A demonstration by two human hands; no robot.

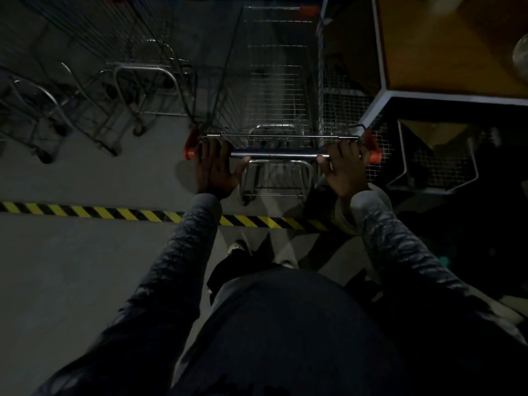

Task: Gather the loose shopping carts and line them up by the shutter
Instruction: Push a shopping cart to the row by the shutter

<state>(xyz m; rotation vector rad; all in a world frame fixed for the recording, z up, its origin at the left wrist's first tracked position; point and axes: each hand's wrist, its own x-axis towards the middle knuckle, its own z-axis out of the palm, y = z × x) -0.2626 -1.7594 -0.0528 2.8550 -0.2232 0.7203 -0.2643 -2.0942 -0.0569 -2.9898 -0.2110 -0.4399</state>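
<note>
Hands sit at opposite ends of the handle bar, each just inside the red end caps. The left hand lies over the bar with its thumb hooked beneath; the right hand is curled round it. The cart runs straight ahead from the body, long axis pointing away, so the coming push looks to be forward, with both arms about equally placed. On the right the basket passes close beside a shelving unit with wire mesh sides, leaving little room; drifting that way would likely scrape. To the left, other carts stand apart across open floor. Hazard tape crosses the floor just behind the rear wheels. No shutter can be made out in this dim view.
</note>
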